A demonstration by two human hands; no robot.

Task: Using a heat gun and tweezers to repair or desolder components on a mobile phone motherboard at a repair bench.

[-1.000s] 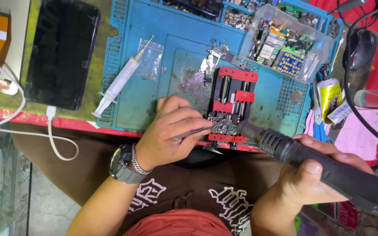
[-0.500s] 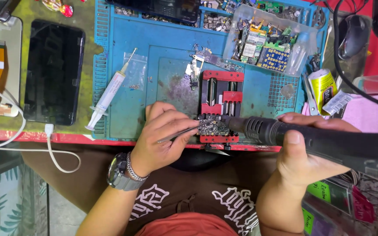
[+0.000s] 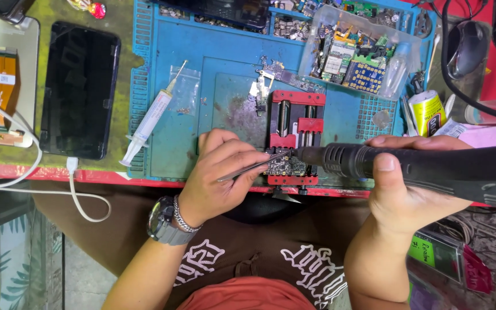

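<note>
We are at the front edge of the bench (image 3: 104,172), working over the blue repair mat (image 3: 231,51). Our left hand (image 3: 219,172) is closed around thin metal tweezers (image 3: 254,166), whose tips reach the small circuit board (image 3: 285,166). That board sits clamped at the near end of the red holder (image 3: 297,126), just beside the mat's front rim. Our right hand (image 3: 409,189) grips the thick black hot-air handle (image 3: 431,169) in a full fist, thumb laid on top, and its nozzle points at the same board, close above it; we cannot tell whether it touches. As far as we can judge, the work is in the middle: the board is already fixed in the holder and both tools are on it, yet no part can be seen lifted in the tweezers, so the heating and picking seem to remain unfinished. Whether anything on the board has come loose is too small to tell. To the left on the mat lies 1 white syringe (image 3: 147,123) beside a small clear bag (image 3: 183,92), neither touched. Farther left a dark phone (image 3: 78,89) lies face up with a white cable (image 3: 81,201) plugged in. At the back right stands a clear box of spare boards (image 3: 354,54), well apart from both hands.
</note>
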